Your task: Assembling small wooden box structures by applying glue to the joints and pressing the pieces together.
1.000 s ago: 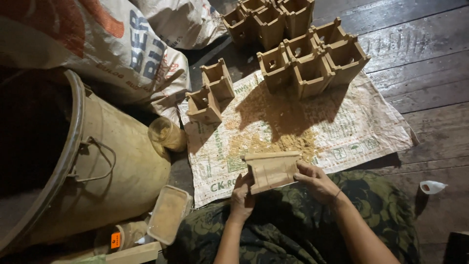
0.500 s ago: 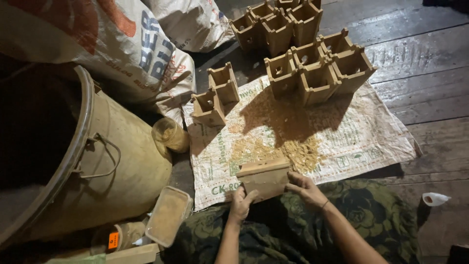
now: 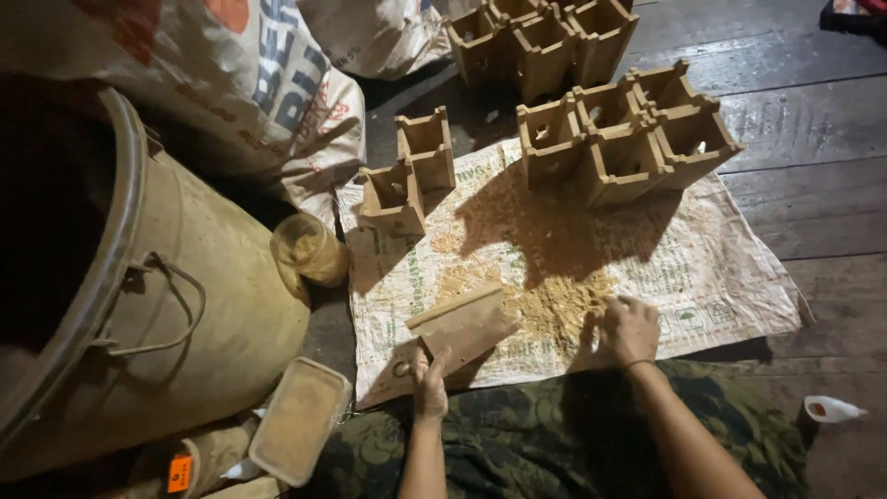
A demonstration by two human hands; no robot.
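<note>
**Around the work spot on the plank floor**

Past the fingers, a cluster of open wooden boxes (image 3: 628, 139) stands on the far edge of a printed woven sack sheet (image 3: 721, 268) spread flat on the dark wooden floor (image 3: 813, 185). A second cluster of boxes (image 3: 540, 37) sits beyond that, off the sheet. Further left of the fingers, two separate small wooden boxes (image 3: 411, 180) stand touching each other at the sheet's corner. Just beside them lies a small glass jar (image 3: 309, 248), leaning against a big drum with a wire handle (image 3: 185, 314). Filled sacks (image 3: 240, 92) pile up behind the drum. A shallow rectangular tub of powder (image 3: 297, 420) rests at the near left.
</note>
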